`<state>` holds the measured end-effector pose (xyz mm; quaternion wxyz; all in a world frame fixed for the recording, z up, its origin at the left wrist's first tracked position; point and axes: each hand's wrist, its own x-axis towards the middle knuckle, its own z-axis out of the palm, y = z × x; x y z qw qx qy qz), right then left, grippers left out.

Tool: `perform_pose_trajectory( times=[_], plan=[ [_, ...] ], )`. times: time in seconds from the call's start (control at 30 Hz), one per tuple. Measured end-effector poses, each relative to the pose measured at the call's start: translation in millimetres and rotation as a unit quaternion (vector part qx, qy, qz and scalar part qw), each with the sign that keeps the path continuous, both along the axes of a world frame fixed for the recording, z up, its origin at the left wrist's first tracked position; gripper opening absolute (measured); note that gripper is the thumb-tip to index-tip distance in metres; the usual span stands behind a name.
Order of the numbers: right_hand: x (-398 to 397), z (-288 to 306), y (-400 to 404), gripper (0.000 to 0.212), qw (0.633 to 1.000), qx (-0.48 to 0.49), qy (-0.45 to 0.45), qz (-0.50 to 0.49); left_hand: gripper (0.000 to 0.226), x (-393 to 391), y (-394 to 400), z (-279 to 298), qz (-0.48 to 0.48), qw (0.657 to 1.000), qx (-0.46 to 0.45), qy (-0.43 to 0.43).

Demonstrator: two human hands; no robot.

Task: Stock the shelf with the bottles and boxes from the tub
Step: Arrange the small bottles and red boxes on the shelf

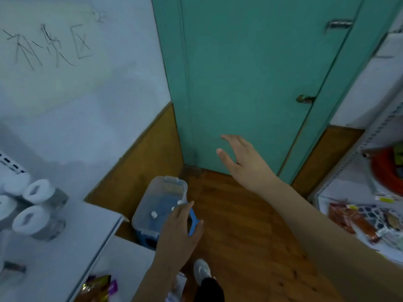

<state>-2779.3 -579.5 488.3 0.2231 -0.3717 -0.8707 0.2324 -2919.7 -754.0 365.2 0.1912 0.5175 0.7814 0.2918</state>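
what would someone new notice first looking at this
The big teal door fills the middle and top of the view. Below it, two bare arms reach forward: the left hand holds a blue box at the edge of a clear plastic tub on the wooden floor, while the right hand is spread open in the air before the door. Shelves flank both sides, with white rolls at left.

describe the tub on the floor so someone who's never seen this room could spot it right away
Find the teal door; at its foot, down in the left corner of the wooden floor, stands the tub beside the white shelf. It is the only clear plastic container there, with white bottle caps showing inside and a blue handle under the left hand.
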Motion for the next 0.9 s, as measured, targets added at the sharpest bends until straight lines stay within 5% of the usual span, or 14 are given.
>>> perform_pose_trajectory(
  times=[0.2,0.33,0.53,0.77,0.9],
  plan=[
    [-108,-23,101,0.058,0.997,-0.017,-0.038,0.059,0.065,-71,88,-33,0.058,0.998,-0.013,-0.030],
    [-179,-29,148,0.061,0.991,-0.019,-0.054,0.119,0.044,-109,128,-28,0.116,0.992,-0.031,-0.039],
    [-269,-64,195,0.060,0.978,-0.051,-0.074,0.186,0.055,-165,157,-49,0.213,0.969,-0.076,-0.100],
    [-375,-132,226,0.056,0.933,-0.096,-0.145,0.315,0.056,-200,162,-97,0.370,0.903,-0.131,-0.173],
    [-406,-183,225,0.056,0.890,-0.144,-0.213,0.377,0.085,-197,154,-126,0.456,0.853,-0.160,-0.199]
  ],
)
